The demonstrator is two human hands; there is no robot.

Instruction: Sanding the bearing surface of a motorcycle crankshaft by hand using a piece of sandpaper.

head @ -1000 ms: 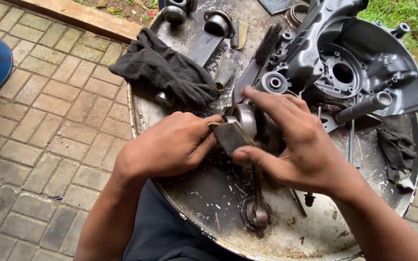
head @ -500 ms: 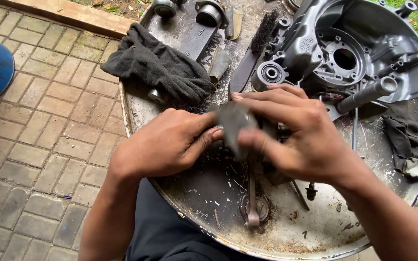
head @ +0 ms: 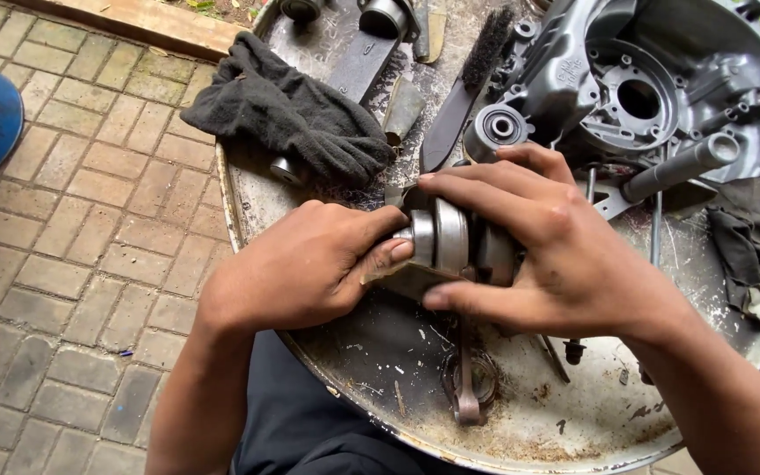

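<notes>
A grey crankshaft (head: 450,239) was grasped by the left hand (head: 305,264) and right hand (head: 556,246) over a round metal tray (head: 380,352).

— Where am I working here?
— An outdoor repair spot, I'd say: brick paving (head: 72,220), a round metal pan (head: 380,369) as my bench.
— Any proof?
— A grey engine casing (head: 653,79) at its far right edge, a wire brush (head: 472,79), a greasy rag (head: 292,110).
</notes>
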